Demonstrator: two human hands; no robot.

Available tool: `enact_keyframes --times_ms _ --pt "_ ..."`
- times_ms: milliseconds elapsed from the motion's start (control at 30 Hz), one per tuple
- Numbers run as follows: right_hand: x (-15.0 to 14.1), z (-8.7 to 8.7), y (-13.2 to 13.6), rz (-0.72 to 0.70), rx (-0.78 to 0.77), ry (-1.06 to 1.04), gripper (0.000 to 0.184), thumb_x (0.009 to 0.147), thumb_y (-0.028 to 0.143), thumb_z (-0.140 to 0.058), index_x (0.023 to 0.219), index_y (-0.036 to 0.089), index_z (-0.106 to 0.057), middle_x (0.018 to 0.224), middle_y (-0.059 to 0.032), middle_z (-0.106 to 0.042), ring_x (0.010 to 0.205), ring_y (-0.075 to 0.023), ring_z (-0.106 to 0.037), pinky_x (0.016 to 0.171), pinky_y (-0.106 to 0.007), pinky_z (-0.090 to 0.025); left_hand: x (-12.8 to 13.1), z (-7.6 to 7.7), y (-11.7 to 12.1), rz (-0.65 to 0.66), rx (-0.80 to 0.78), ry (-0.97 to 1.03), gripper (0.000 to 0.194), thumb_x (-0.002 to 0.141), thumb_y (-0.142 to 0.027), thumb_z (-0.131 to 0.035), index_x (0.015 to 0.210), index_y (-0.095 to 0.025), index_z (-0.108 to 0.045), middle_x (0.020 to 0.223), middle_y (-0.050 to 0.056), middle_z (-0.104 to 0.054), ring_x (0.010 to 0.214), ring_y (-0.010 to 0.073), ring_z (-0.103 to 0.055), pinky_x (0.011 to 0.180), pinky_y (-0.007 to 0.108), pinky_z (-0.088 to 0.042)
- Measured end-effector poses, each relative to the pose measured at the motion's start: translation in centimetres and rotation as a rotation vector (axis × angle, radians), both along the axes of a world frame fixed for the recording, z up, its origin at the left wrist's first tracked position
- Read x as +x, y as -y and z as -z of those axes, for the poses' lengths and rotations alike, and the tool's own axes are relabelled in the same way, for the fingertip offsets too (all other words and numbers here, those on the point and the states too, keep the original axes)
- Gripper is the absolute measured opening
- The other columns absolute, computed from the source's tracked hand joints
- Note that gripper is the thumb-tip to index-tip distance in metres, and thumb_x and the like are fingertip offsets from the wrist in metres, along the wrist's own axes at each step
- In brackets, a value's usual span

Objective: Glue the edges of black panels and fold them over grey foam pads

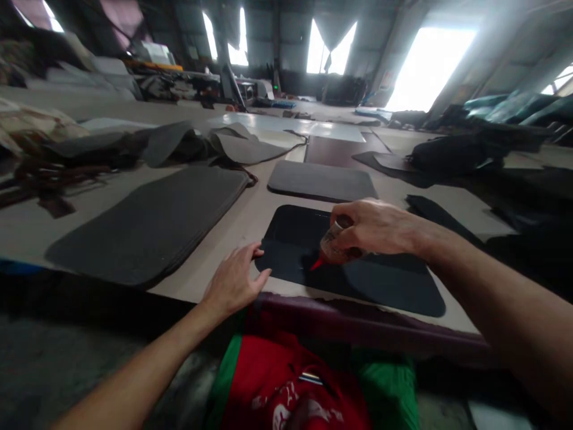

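A black rounded mat piece point(385, 286) lies flat at the near edge of the big work table point(250, 215). My right hand point(373, 227) is closed around a small squeeze bottle with a red nozzle point(329, 251); the red tip points down at the mat's middle left. My left hand point(233, 280) rests with fingers spread flat on the table, its fingertips touching the mat's left edge.
A large dark grey mat stack point(152, 224) lies to the left, and a smaller grey mat point(320, 179) sits behind the black one. Grey cut pieces point(242, 146) and dark fabric heaps point(456, 152) crowd the back and right. A maroon strip point(358, 325) runs along the near table edge.
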State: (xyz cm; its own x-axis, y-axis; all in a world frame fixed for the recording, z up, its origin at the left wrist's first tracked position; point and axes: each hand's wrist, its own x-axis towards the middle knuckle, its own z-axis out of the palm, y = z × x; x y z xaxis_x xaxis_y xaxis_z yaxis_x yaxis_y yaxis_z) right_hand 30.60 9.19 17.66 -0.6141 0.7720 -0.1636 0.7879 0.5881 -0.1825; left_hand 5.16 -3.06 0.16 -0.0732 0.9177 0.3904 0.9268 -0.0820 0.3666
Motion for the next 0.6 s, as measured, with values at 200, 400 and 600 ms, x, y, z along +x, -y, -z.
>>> enact_keyframes --times_ms 200,400,600 --pt "5.1 0.0 -0.5 0.119 -0.049 -0.007 0.025 0.073 0.038 -0.068 0.093 0.023 -0.07 0.077 -0.0015 -0.066 0.067 -0.0182 -0.058 0.054 -0.027 -0.033 -0.3 0.1 -0.2 0.012 -0.005 -0.003 0.052 0.087 -0.039 -0.063 0.132 -0.017 -0.047 0.12 0.01 -0.067 0.116 0.0287 -0.061 0.102 0.046 -0.048" --pt "11.2 0.1 -0.2 0.295 -0.126 -0.047 0.027 0.074 0.039 -0.069 0.094 0.022 -0.071 0.081 -0.0024 -0.068 0.068 -0.0185 -0.06 0.054 -0.026 -0.038 -0.5 -0.1 -0.4 -0.02 -0.061 -0.012 0.056 0.086 -0.049 -0.056 0.131 -0.017 -0.048 0.12 0.013 -0.068 0.116 0.0316 -0.062 0.102 0.048 -0.048" --pt "17.7 0.2 0.8 0.473 -0.113 -0.069 0.032 0.071 0.039 -0.072 0.097 0.021 -0.07 0.086 -0.0036 -0.07 0.075 -0.0222 -0.063 0.059 -0.027 -0.044 -1.1 0.3 -1.0 -0.036 -0.115 -0.043 0.062 0.085 -0.055 -0.052 0.133 -0.017 -0.047 0.122 0.012 -0.067 0.118 0.0322 -0.06 0.106 0.049 -0.046"
